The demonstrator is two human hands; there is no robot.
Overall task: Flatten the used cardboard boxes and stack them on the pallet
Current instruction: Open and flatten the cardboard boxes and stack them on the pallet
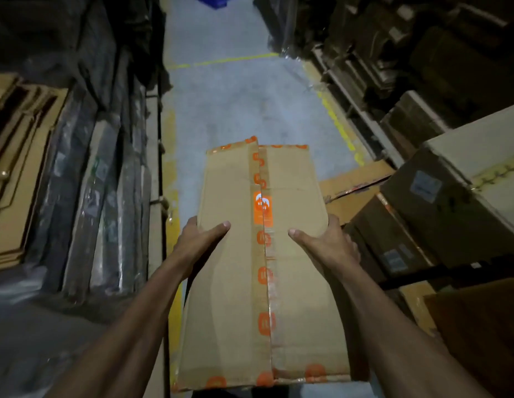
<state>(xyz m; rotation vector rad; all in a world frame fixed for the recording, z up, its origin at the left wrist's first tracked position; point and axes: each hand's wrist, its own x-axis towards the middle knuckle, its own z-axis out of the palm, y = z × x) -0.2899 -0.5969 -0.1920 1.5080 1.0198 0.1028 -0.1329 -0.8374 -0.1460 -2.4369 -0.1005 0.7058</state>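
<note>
A long brown cardboard box (230, 282) with orange printed tape down its middle seam is held out in front of me above the floor. My left hand (198, 239) grips its left edge, thumb on top. My right hand (324, 242) grips the right edge the same way. The top flaps meet along the taped seam, the left flap slightly raised at the far end. Flattened cardboard sheets (17, 168) lie stacked at the far left.
A grey concrete aisle (235, 104) with yellow floor lines runs ahead. Plastic-wrapped dark goods (106, 182) line the left side. Stacked brown boxes (439, 214) and a flattened piece of cardboard (353, 182) crowd the right; dark shelving with cartons (393, 53) stands at the far right.
</note>
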